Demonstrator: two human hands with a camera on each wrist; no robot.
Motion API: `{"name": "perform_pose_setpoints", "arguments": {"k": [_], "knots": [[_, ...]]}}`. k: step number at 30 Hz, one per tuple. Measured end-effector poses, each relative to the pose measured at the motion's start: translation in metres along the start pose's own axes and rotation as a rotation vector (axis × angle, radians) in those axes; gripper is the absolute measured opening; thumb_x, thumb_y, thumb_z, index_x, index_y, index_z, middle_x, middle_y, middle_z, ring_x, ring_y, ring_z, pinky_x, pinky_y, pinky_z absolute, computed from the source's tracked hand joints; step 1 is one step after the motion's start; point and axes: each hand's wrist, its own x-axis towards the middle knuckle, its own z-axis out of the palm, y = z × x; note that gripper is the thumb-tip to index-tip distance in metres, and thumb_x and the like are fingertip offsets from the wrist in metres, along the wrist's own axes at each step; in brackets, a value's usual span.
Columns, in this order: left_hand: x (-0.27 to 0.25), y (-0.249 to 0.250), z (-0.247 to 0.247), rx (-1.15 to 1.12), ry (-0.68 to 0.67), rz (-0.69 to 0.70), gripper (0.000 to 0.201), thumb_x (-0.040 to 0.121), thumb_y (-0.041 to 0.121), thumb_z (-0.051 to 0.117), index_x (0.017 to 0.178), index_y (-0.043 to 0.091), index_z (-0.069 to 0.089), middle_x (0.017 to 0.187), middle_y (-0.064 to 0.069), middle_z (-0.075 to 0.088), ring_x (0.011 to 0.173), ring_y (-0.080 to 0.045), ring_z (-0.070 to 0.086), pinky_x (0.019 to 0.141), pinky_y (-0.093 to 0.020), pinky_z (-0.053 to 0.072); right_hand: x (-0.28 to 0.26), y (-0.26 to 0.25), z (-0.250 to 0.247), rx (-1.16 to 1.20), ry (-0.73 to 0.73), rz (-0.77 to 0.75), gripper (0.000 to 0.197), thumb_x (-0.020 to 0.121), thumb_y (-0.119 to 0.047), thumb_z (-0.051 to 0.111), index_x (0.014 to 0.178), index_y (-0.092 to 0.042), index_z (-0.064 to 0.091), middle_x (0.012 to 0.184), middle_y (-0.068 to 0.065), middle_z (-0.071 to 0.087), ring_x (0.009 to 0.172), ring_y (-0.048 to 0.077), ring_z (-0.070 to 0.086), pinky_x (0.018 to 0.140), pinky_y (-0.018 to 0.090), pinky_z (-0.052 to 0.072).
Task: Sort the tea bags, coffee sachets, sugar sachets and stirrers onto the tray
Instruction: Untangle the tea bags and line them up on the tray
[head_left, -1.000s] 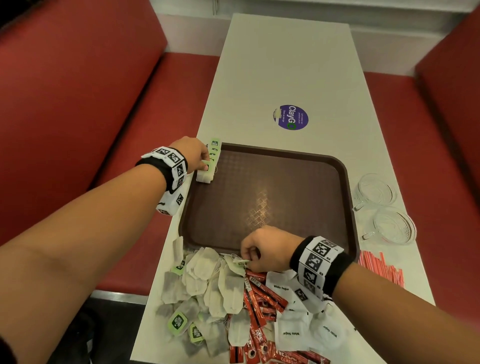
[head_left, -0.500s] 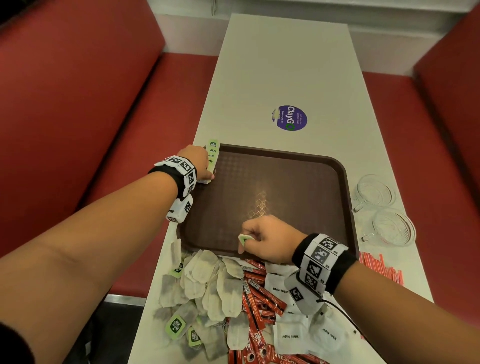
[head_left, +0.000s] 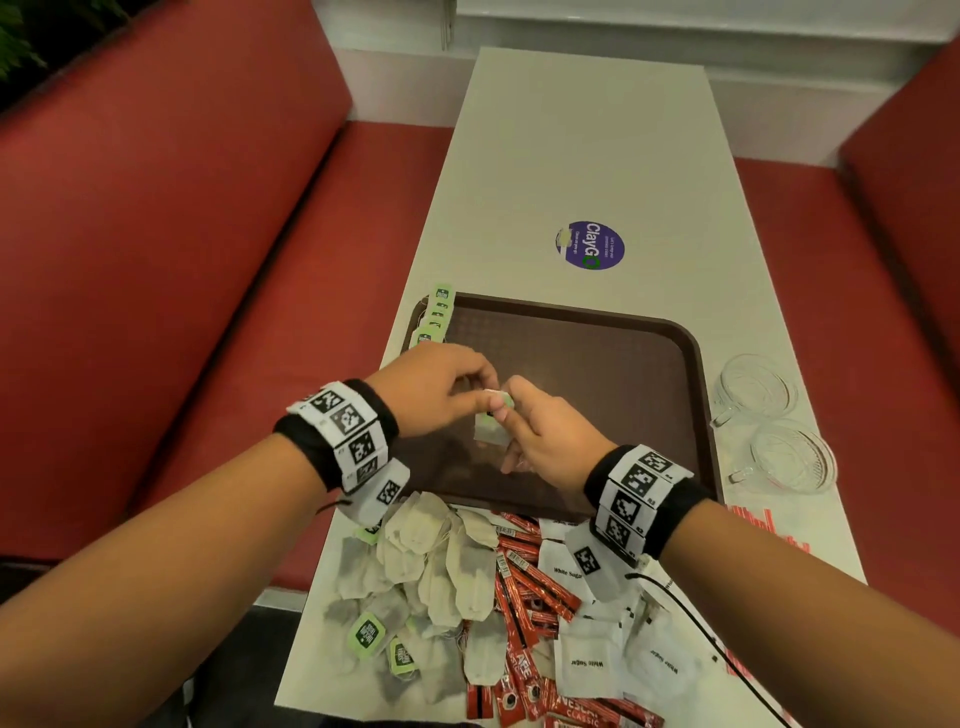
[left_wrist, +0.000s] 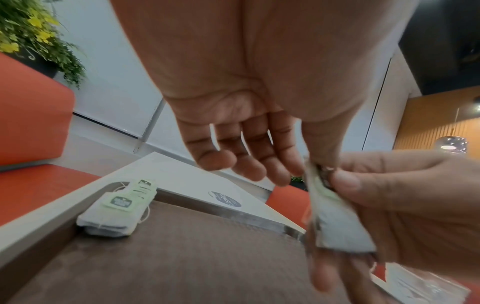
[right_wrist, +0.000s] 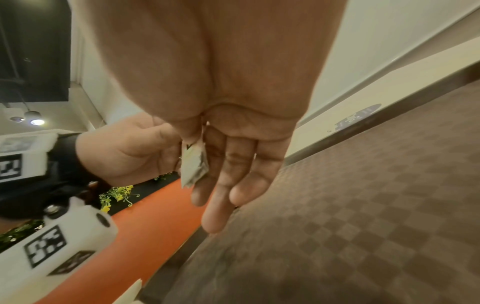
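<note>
both hands pinch one tea bag over the tray, which holds a tea bag stack.

A café or food place: red booth seats on both sides of a long white desk, with a brown food tray

- tea bag hangs between both hands' fingers, above tray
- bag stack beyond fingers, left
- sachets behind fingers
- cups right of fingers
</note>
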Motion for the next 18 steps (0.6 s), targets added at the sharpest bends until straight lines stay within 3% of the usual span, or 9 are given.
{"name": "perform_pose_setpoints", "arguments": {"k": [2,7,10,15,18], "knots": [[-0.009,0.000,0.005,-0.014,0.027,0.006,0.016,0.092,0.041,0.065,0.098,0.028,0.069,0.081,0.013,0.064,0.075,-0.005,0.058,0.069,-0.025,0.049,0.001,0.000,0.001,-0.017,0.007,0.000,0.017,0.106,-0.043,0.040,0.096,-0.029,0.042,0.078,0.006,0.073,0.065,0.016,0.073,0.071,0.049,0.061],[-0.021,0.005,0.009,-0.009,0.131,0.035,0.008,0.093,0.032,0.066,0.095,0.025,0.070,0.080,0.016,0.062,0.074,-0.001,0.056,0.068,-0.021,0.042,-0.002,0.000,0.009,-0.020,0.059,-0.046,0.004,0.100,-0.026,0.060,0.097,-0.025,0.056,0.087,-0.005,0.073,0.068,0.009,0.072,0.069,0.037,0.061],[-0.025,0.009,0.010,-0.026,0.131,0.048,0.007,0.093,0.030,0.066,0.095,0.024,0.070,0.083,0.014,0.064,0.077,-0.006,0.058,0.072,-0.025,0.046,0.000,0.002,0.012,-0.111,0.107,-0.082,0.009,0.097,-0.024,0.063,0.089,-0.025,0.059,0.076,-0.009,0.067,0.064,0.004,0.065,0.063,0.027,0.052],[-0.032,0.009,0.004,-0.003,0.034,0.053,0.008,0.091,0.026,0.069,0.099,0.028,0.070,0.085,0.016,0.064,0.079,-0.001,0.057,0.072,-0.018,0.046,0.000,0.005,0.020,-0.194,0.100,-0.078,0.017,0.094,-0.038,0.067,0.092,-0.022,0.059,0.078,-0.006,0.064,0.070,0.012,0.060,0.066,0.035,0.052],[-0.032,-0.003,-0.006,0.022,0.112,0.004,0.007,0.090,0.027,0.070,0.095,0.032,0.070,0.081,0.014,0.064,0.075,-0.002,0.056,0.071,-0.024,0.048,-0.005,0.008,0.021,-0.269,-0.005,-0.054,0.034,0.085,-0.051,0.073,0.100,-0.026,0.056,0.085,-0.012,0.062,0.076,0.007,0.059,0.071,0.031,0.051]]}}
